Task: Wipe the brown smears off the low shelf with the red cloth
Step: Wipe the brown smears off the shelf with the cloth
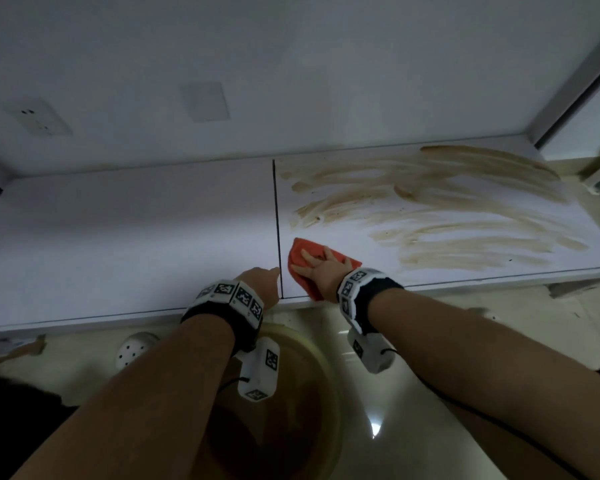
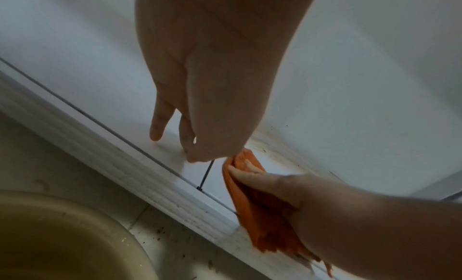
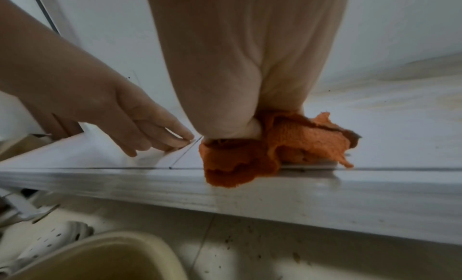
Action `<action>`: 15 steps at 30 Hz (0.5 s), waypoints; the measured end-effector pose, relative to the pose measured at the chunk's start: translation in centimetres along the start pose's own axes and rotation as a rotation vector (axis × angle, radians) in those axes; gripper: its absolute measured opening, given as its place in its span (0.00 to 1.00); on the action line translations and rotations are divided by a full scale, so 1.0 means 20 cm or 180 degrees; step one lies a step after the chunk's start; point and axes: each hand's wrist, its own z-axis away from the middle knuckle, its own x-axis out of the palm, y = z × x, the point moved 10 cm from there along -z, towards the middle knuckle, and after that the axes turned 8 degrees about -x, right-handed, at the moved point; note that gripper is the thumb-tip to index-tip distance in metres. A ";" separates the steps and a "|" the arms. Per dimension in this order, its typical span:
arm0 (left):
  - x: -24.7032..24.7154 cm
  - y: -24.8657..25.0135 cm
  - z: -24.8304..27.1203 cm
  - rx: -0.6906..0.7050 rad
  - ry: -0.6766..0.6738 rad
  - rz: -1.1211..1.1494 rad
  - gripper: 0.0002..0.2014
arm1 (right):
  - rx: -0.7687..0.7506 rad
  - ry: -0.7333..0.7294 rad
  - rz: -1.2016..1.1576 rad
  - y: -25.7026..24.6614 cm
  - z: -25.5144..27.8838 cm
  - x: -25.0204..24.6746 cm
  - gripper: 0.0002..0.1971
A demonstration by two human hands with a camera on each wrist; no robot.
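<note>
The low white shelf [image 1: 118, 237] is split into two panels by a dark seam [image 1: 277, 220]. Brown smears [image 1: 447, 199] streak most of the right panel, and its near left corner is bare. The red cloth [image 1: 300, 249] lies bunched on that corner beside the seam, with one end hanging over the front edge. My right hand [image 1: 321, 271] grips the red cloth [image 3: 300, 142] and presses it down, fingers spread and bent over it. Just left of the seam, my left hand [image 1: 262, 280] touches the shelf with its fingertips [image 2: 156, 132] and holds nothing.
A beige basin [image 1: 291, 410] of brown water stands on the tiled floor under my forearms, in front of the shelf. A white perforated shoe [image 1: 134, 348] lies to its left. The wall behind carries a socket plate [image 1: 37, 117]. Dark specks dot the floor [image 3: 250, 244].
</note>
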 end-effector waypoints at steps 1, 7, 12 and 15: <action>0.00 0.00 0.00 0.0022 -0.0026 -0.0064 0.26 | 0.0041 0.0040 -0.0049 0.03 -0.01 -0.01 0.44; -0.03 0.01 -0.07 0.0151 -0.0064 -0.0312 0.24 | 0.0429 0.0289 -0.0482 0.35 0.09 -0.03 0.39; -0.08 0.04 -0.10 0.0123 0.0041 -0.0299 0.19 | 0.0597 0.0299 -0.0559 0.47 0.25 0.07 0.42; -0.09 0.05 -0.12 0.0079 0.0073 -0.0233 0.18 | 0.0225 0.0290 -0.0324 0.30 0.27 0.10 0.42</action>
